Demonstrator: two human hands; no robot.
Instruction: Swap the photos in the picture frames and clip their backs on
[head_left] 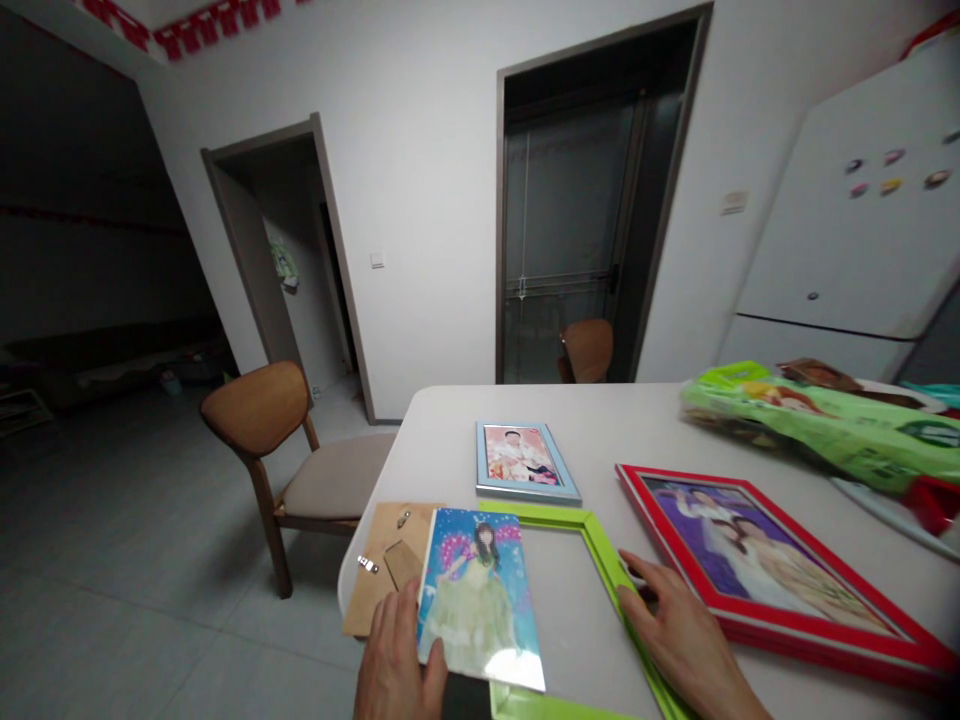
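Both hands sit well apart at the near edge of my view. My left hand (394, 665) pinches the lower edge of a glossy photo print (480, 600) showing a figure in a pale green dress. The print is tilted up off the white table (480, 400), with its lower right corner over the bottom rail of a lime green picture frame (536, 514). My right hand (682, 640) rests open on that frame's right rail, fingers spread, with the tabletop showing through the frame's opening.

At 10 o'clock from the print, a brown cardboard frame backing (390, 565) with a small metal clip lies flat, partly under the print's left edge. At 12 o'clock, a small blue picture frame (529, 491) lies face up. At 2 o'clock, just beside my right hand, a red picture frame (825, 637) lies face up with a photo of two people in it. Past that sits a green plastic package (817, 425).

Off the table, a wooden chair (255, 410) stands at 10 o'clock, and a white refrigerator (847, 230) with magnets stands at 2 o'clock.
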